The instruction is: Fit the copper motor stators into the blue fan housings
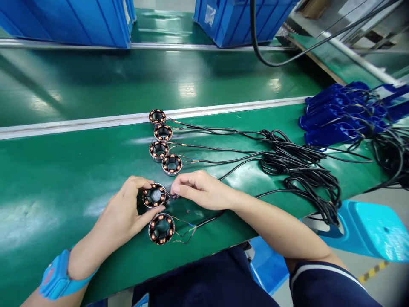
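Note:
My left hand [128,209] grips a ring-shaped motor stator [145,197] with copper coils, thumb and fingers on opposite sides of its rim. Just right of it, my right hand [201,189] pinches the thin lead wires [171,196] coming off that stator; the fingertips hide part of them. Nearer to me lies another stator [151,230], its coloured wires [191,228] fanned out before joining a black cable [209,220]. Beyond my hands, several more stators [171,172] stand in a staggered column, each with its cable running right.
Coiled black cables [287,157] heap on the green bench [79,170] at right, beside dark blue plastic housings [332,115]. Blue crates [70,21] stand across the far side. A black cable [271,64] hangs down at upper right. A turquoise stool [373,230] is beside the bench.

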Available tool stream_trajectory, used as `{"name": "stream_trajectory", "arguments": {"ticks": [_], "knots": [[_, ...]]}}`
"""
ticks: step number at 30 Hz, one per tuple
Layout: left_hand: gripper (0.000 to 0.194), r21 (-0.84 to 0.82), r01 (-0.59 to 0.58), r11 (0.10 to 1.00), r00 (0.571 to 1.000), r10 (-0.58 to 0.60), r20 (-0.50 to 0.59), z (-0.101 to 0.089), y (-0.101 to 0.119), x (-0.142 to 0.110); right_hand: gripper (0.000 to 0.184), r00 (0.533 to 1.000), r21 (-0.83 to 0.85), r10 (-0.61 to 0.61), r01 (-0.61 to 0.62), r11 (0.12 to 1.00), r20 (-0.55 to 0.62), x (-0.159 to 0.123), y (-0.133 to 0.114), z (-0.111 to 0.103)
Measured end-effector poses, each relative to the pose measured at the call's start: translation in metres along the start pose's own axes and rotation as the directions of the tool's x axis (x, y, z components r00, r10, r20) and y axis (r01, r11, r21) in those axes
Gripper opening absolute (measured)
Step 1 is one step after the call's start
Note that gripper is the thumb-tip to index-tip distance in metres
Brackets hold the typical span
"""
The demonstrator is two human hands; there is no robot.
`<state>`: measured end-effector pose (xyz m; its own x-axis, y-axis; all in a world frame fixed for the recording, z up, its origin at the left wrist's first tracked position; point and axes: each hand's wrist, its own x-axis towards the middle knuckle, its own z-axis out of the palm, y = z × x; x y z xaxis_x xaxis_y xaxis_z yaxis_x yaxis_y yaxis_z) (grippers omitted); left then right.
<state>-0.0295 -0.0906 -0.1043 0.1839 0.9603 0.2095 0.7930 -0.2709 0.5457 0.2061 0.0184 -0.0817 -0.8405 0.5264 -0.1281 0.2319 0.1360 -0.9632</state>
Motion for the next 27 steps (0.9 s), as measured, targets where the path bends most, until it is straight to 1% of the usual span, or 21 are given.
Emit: {"name": "stream_trajectory", "arguments": {"ticks": [2,3,5,6,8,9,12,15,16,17,18,19,20,21,22,23,24,25,26,27], "knots": [[0.046,0.033,0.007,0.999,1.000,-0.006,-0.021,0.001,0.000,-0.001,0.016,0.998,0.185,0.031,-0.040,0.982,0.050,0.001,0.005,0.001],[0.045,0.047,0.002,0.999,1.000,0.000,-0.029,0.001,0.000,-0.001,0.015,0.997,0.282,0.044,-0.058,0.958,0.056,0.002,0.008,0.002],[0.045,0.064,-0.019,0.998,0.999,0.022,-0.038,0.001,0.001,0.000,0.018,0.996,0.434,0.086,-0.091,0.896,0.033,0.004,0.011,0.006],[0.044,0.067,-0.025,0.997,0.999,0.028,-0.038,0.001,0.002,0.001,0.020,0.993,0.482,0.114,-0.107,0.870,0.014,0.004,0.011,0.008],[0.043,0.067,-0.014,0.998,0.999,0.016,-0.032,0.001,0.003,0.002,0.023,0.987,0.531,0.163,-0.135,0.837,-0.006,0.005,0.012,0.012],[0.043,0.065,-0.001,0.998,0.999,0.003,-0.032,0.001,0.004,0.002,0.024,0.984,0.542,0.176,-0.151,0.827,0.005,0.006,0.012,0.014],[0.046,0.059,0.053,0.997,0.998,-0.050,-0.044,0.006,0.005,0.000,0.028,0.979,0.571,0.186,-0.198,0.797,0.080,0.006,0.014,0.017],[0.050,0.064,0.078,0.995,0.995,-0.074,-0.060,0.010,0.005,-0.004,0.032,0.967,0.576,0.186,-0.253,0.777,0.173,0.003,0.015,0.016],[0.052,0.064,0.081,0.995,0.995,-0.077,-0.058,0.009,0.005,-0.005,0.033,0.964,0.559,0.173,-0.258,0.788,0.201,0.001,0.014,0.014],[0.054,0.057,0.083,0.995,0.996,-0.081,-0.044,0.006,0.004,-0.005,0.034,0.967,0.525,0.147,-0.238,0.817,0.208,-0.002,0.013,0.011],[0.056,0.042,0.084,0.996,0.996,-0.084,-0.015,0.002,0.004,-0.005,0.034,0.978,0.476,0.112,-0.185,0.859,0.178,-0.005,0.010,0.006],[0.058,0.017,0.082,0.997,0.996,-0.082,0.021,-0.004,0.003,-0.004,0.034,0.992,0.417,0.066,-0.106,0.903,0.109,-0.008,0.006,0.000],[0.057,-0.009,0.077,0.997,0.996,-0.076,0.055,-0.011,0.003,-0.001,0.032,1.000,0.346,0.012,-0.012,0.938,0.001,-0.011,0.003,-0.007],[0.052,-0.028,0.066,0.997,0.995,-0.064,0.071,-0.018,0.002,0.002,0.030,0.990,0.257,-0.043,0.076,0.963,-0.131,-0.013,-0.001,-0.015],[0.046,-0.032,0.052,0.998,0.996,-0.050,0.071,-0.024,0.002,0.007,0.027,0.962,0.150,-0.095,0.137,0.979,-0.258,-0.014,-0.004,-0.023],[0.039,-0.018,0.030,0.999,0.998,-0.029,0.056,-0.029,0.002,0.014,0.025,0.926,0.038,-0.137,0.161,0.986,-0.351,-0.012,-0.006,-0.031],[0.034,0.015,0.002,1.000,0.999,-0.002,0.039,-0.031,0.002,0.022,0.025,0.899,-0.071,-0.171,0.156,0.985,-0.404,-0.010,-0.007,-0.038],[0.032,0.060,-0.035,0.998,0.999,0.033,0.033,-0.032,0.003,0.032,0.025,0.888,-0.175,-0.196,0.133,0.976,-0.416,-0.005,-0.007,-0.045],[0.031,0.111,-0.081,0.991,0.996,0.076,0.043,-0.030,0.004,0.042,0.026,0.894,-0.270,-0.206,0.100,0.958,-0.399,0.000,-0.005,-0.049],[0.030,0.161,-0.133,0.978,0.990,0.123,0.066,-0.026,0.004,0.052,0.028,0.910,-0.340,-0.202,0.072,0.938,-0.362,0.005,-0.003,-0.052]]}}
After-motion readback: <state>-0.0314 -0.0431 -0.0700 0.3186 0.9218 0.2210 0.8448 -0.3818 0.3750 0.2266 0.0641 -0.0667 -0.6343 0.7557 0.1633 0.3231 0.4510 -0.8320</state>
